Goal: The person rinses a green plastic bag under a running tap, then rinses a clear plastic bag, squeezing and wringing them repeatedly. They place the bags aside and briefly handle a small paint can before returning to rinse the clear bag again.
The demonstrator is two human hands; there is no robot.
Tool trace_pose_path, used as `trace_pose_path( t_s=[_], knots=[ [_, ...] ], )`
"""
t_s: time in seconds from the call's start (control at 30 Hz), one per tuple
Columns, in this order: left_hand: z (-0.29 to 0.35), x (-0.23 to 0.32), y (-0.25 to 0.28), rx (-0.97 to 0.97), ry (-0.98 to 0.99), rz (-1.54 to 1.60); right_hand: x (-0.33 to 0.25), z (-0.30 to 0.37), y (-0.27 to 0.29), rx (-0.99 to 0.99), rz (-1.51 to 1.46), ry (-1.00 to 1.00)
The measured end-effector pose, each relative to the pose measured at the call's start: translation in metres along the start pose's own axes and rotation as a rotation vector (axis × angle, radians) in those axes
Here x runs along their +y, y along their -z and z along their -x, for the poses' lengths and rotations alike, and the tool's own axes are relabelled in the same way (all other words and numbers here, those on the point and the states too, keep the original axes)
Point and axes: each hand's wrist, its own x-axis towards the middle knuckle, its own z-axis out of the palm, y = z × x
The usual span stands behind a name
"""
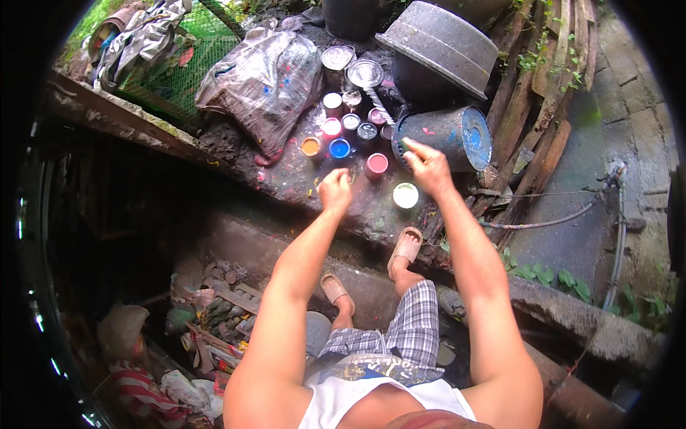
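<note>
My left hand (335,190) is closed, held just in front of several small open paint containers. To its right, my right hand (429,166) is also closed, fingertips drawn together beside a dark paint-stained bucket (436,139) that lies on its side. What either hand holds, if anything, is too small or hidden to name. Nearest the hands are a blue paint pot (339,149), an orange one (311,147), a red-pink one (376,164) and a whitish one (406,195). A pink pot (331,128) and a white-topped one (333,101) stand behind.
Two larger cans, one with a silvery lid (365,74), stand behind the pots. A crumpled plastic sheet (261,82) lies left; a big grey basin (439,50) leans at the back right. Weathered planks (532,93) and a hose (550,224) lie right. Clutter (214,307) fills the lower left.
</note>
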Motion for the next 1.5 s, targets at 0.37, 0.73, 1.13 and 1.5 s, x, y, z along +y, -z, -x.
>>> trace_pose_path(
  t_s=[0.37, 0.73, 1.13, 1.5],
  knots=[
    [-0.110, -0.024, -0.140, 0.059, 0.125, -0.124, 0.083, 0.019, -0.039, -0.041, 0.221, -0.411],
    [-0.116, -0.084, -0.137, -0.328, 0.206, -0.919, 0.171, 0.013, -0.024, 0.238, 0.186, -0.395],
    [-0.143, -0.150, -0.158, -0.357, 0.091, -0.806, 0.210, 0.031, -0.037, 0.214, 0.209, -0.400],
    [-0.188, -0.199, -0.179, -0.486, 0.135, -0.826, 0.222, 0.034, -0.022, 0.209, 0.171, -0.438]
  ],
)
